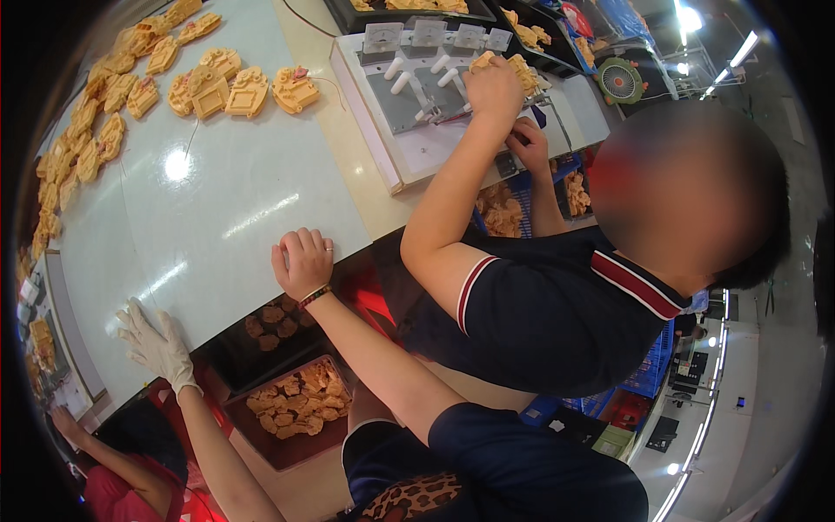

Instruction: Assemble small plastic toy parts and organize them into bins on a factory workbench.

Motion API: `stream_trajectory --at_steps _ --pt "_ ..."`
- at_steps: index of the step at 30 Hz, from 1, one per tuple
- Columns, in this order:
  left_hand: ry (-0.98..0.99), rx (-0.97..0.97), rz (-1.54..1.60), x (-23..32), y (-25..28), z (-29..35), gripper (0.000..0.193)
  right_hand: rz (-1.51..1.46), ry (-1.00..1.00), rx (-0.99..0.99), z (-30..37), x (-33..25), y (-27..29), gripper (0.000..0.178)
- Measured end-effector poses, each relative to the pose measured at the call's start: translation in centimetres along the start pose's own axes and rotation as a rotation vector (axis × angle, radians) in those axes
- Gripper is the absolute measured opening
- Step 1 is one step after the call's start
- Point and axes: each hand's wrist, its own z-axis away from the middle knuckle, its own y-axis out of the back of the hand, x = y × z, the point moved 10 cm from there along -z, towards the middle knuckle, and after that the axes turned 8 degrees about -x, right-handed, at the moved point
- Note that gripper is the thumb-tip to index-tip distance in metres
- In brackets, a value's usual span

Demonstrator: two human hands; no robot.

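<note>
My left hand (159,350), in a white glove, lies flat near the front edge of the pale tabletop (235,244), fingers spread and nothing under them that I can see. My right hand (304,263) is bare, with a ring and a bracelet. It rests on the same table near its right end, holding nothing visible, thumb apart from slightly bent fingers. Beyond both hands stand several yellow moulded plastic housings (247,92), some with thin wires. One wired yellow housing (296,90) sits farthest right of that group.
More yellow parts (83,130) are heaped along the far left edge. On my right a co-worker's hand (494,90) works at a fixture with white-handled toggle clamps (424,83). A reddish bin (287,452) of yellow parts stands below the table edge. Another person's arm (113,461) shows lower left.
</note>
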Motion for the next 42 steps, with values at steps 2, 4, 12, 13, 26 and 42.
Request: stream_trajectory --at_steps 2,4,12,13,26,42 --pt "-0.006 0.002 0.000 0.0 -0.2 -0.1 0.072 0.004 0.004 -0.002 -0.2 0.1 0.1 0.012" --pt "0.003 0.008 -0.010 -0.5 0.1 -0.1 0.072 -0.010 0.004 -0.024 -0.2 -0.4 -0.6 0.015" --pt "-0.018 -0.030 -0.055 -0.3 0.1 -0.2 0.076 0.078 0.013 0.030 1.1 -0.1 -1.1 0.019" --pt "-0.002 -0.058 -0.016 -0.1 -0.5 -0.4 0.077 0.095 0.017 0.044 0.9 0.2 -0.7 0.020" --pt "0.022 -0.047 0.029 -1.0 -0.4 -0.2 0.072 0.006 0.022 0.103 1.7 0.4 -1.3 0.014" --pt "0.026 -0.037 0.015 -1.2 0.4 0.3 0.073 0.043 0.026 0.046 1.1 -0.9 -0.6 0.013"
